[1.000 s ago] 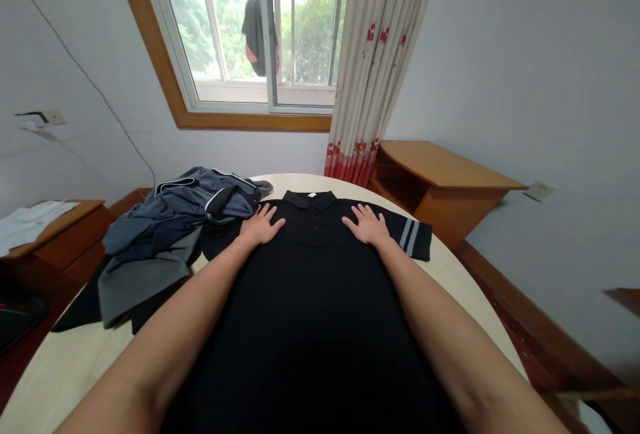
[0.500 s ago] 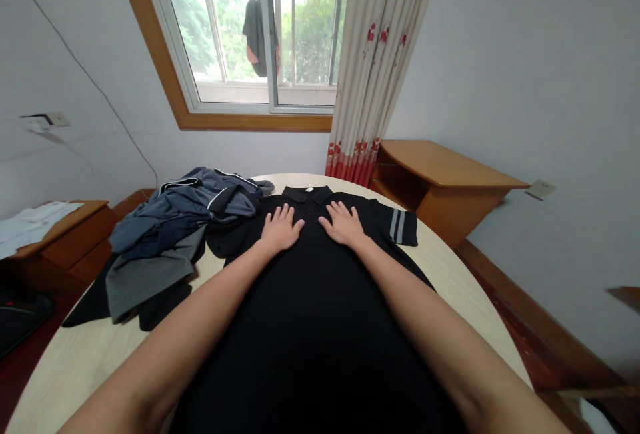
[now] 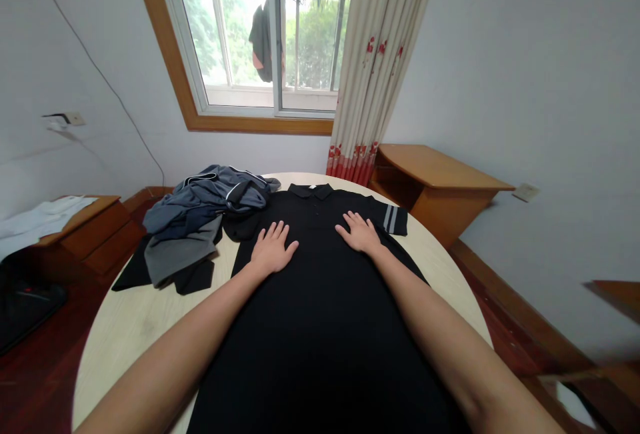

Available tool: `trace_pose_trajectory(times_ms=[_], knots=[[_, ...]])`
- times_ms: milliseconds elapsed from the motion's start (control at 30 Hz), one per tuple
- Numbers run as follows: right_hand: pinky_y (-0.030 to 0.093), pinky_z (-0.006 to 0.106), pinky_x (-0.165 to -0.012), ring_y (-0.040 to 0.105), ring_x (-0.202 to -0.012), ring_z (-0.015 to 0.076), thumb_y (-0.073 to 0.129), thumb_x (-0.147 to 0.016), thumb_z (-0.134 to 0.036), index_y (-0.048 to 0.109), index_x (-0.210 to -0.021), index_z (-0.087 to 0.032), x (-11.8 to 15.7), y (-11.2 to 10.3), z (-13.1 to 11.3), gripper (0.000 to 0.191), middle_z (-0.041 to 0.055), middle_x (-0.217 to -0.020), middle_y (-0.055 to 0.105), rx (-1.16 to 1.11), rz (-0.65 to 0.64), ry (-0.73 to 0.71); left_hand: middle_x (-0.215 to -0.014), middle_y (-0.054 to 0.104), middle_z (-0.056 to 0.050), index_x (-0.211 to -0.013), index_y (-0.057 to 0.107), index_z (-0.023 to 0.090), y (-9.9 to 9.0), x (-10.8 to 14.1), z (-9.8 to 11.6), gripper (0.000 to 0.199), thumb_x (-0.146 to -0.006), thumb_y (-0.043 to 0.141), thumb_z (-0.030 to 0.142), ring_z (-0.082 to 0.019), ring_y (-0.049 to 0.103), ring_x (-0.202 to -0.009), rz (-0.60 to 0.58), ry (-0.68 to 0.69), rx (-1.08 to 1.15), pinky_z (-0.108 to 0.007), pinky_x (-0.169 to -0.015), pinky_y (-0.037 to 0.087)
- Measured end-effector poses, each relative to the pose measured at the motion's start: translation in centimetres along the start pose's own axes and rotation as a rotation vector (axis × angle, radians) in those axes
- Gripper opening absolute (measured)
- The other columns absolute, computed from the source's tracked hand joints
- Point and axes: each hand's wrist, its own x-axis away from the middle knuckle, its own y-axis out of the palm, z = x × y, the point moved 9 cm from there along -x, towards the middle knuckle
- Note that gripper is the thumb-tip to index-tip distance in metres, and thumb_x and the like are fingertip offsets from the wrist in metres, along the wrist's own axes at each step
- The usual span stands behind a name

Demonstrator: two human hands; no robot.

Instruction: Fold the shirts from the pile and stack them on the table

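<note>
Resting open and flat, the left hand [image 3: 271, 249] is laid upon the black polo shirt [image 3: 315, 314], which is spread on the round table [image 3: 120, 334], its long axis directed toward the far collar [image 3: 300, 191]; the right hand [image 3: 359, 233] is placed likewise, nothing grasped.

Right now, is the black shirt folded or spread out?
Spread out. The black shirt lies flat on the table, its collar at the far end, striped sleeve stretched sideways, left hand and right hand on it.
</note>
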Motion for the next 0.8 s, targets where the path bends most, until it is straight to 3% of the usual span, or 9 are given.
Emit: trace_pose_trajectory(times_ms=[200,367,500,633,733,800], knots=[[0.016,0.049,-0.124,0.022,-0.153,0.0245,0.029,-0.104,-0.055,0.037,-0.157,-0.016,1.3,-0.9,1.0,0.066,0.0103,-0.165,0.028,0.003,0.042,0.008,-0.168,0.019,-0.009,-0.16,0.031,0.018,-0.1,3.3,-0.2,0.072,-0.102,0.022,0.06,-0.031,0.014,-0.156,0.001,-0.045,-0.011,-0.054,-0.124,0.016],[0.018,0.044,-0.124,0.03,-0.15,0.0223,0.022,-0.107,-0.045,0.046,-0.151,-0.017,3.7,-2.5,-2.8,0.058,0.0087,-0.16,0.04,-0.053,0.169,-0.101,-0.167,0.024,-0.008,-0.159,0.035,0.019,-0.8,5.4,2.7,0.067,-0.103,0.021,0.054,-0.035,0.018,-0.154,0.028,0.009,0.014,-0.059,-0.123,0.016],[0.019,0.043,-0.124,0.03,-0.15,0.0215,0.025,-0.106,-0.05,0.048,-0.15,-0.02,5.6,-1.5,-5.5,0.057,0.0068,-0.16,0.04,-0.087,0.093,-0.208,-0.166,0.027,-0.004,-0.158,0.036,0.025,-0.7,7.7,6.2,0.061,-0.104,0.022,0.05,-0.029,0.018,-0.155,0.025,0.186,0.051,-0.059,-0.124,0.014],[0.017,0.046,-0.124,0.027,-0.152,0.0229,0.029,-0.106,-0.051,0.046,-0.151,-0.019,6.5,-0.9,-4.2,0.058,0.0081,-0.162,0.036,-0.067,0.035,-0.164,-0.167,0.022,-0.005,-0.159,0.035,0.026,0.0,10.2,6.7,0.064,-0.102,0.026,0.056,-0.029,0.014,-0.156,-0.028,0.216,0.068,-0.061,-0.124,0.013],[0.015,0.05,-0.124,0.023,-0.153,0.0248,0.033,-0.105,-0.051,0.043,-0.153,-0.019,6.3,-0.9,-4.0,0.059,0.0089,-0.164,0.03,-0.034,0.015,-0.136,-0.168,0.018,-0.006,-0.16,0.032,0.024,0.2,10.2,6.9,0.069,-0.101,0.027,0.06,-0.031,0.012,-0.156,-0.045,0.227,0.063,-0.062,-0.123,0.012],[0.013,0.052,-0.124,0.021,-0.154,0.0248,0.033,-0.104,-0.052,0.04,-0.155,-0.02,6.0,-0.6,-5.2,0.06,0.0084,-0.166,0.027,-0.025,-0.001,-0.173,-0.168,0.018,-0.006,-0.16,0.031,0.023,0.0,8.6,7.3,0.069,-0.101,0.028,0.059,-0.03,0.012,-0.156,-0.026,0.24,0.056,-0.06,-0.124,0.013]])
